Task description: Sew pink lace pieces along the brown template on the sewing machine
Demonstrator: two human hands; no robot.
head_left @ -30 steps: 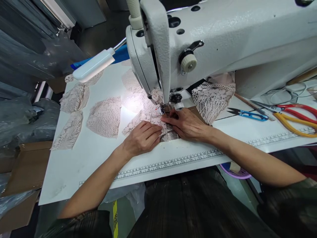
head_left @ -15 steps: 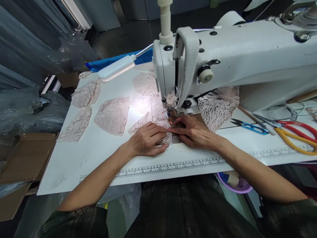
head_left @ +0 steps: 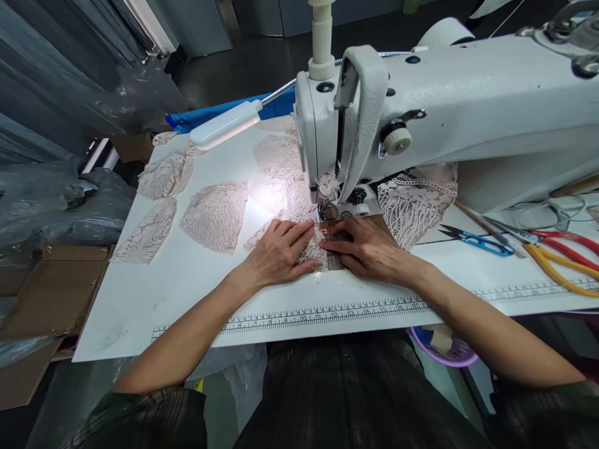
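Observation:
My left hand [head_left: 283, 252] lies flat with fingers stretched over a pale pink lace piece [head_left: 314, 249], pressing it against the bed of a white sewing machine [head_left: 322, 131]. Its fingertips are just left of the presser foot [head_left: 322, 212]. My right hand [head_left: 374, 249] rests on the machine's metal plate [head_left: 336, 259], index finger stretched to the right edge of the lace and the other fingers apart. Part of the lace is hidden beneath my left hand. Behind my right hand, another lace piece [head_left: 414, 209] hangs over the machine bed.
More lace cups [head_left: 215, 218] lie on the white table [head_left: 140, 299] at left, under a lit lamp [head_left: 227, 125]. Blue thread snips [head_left: 477, 240] and scissors with red and yellow handles [head_left: 547, 262] lie at right. A printed ruler [head_left: 304, 318] runs along the front edge.
My left hand has slid slightly forward and its fingers have spread flatter over the lace. My right hand stays nearly in place. The whole view has shifted a little.

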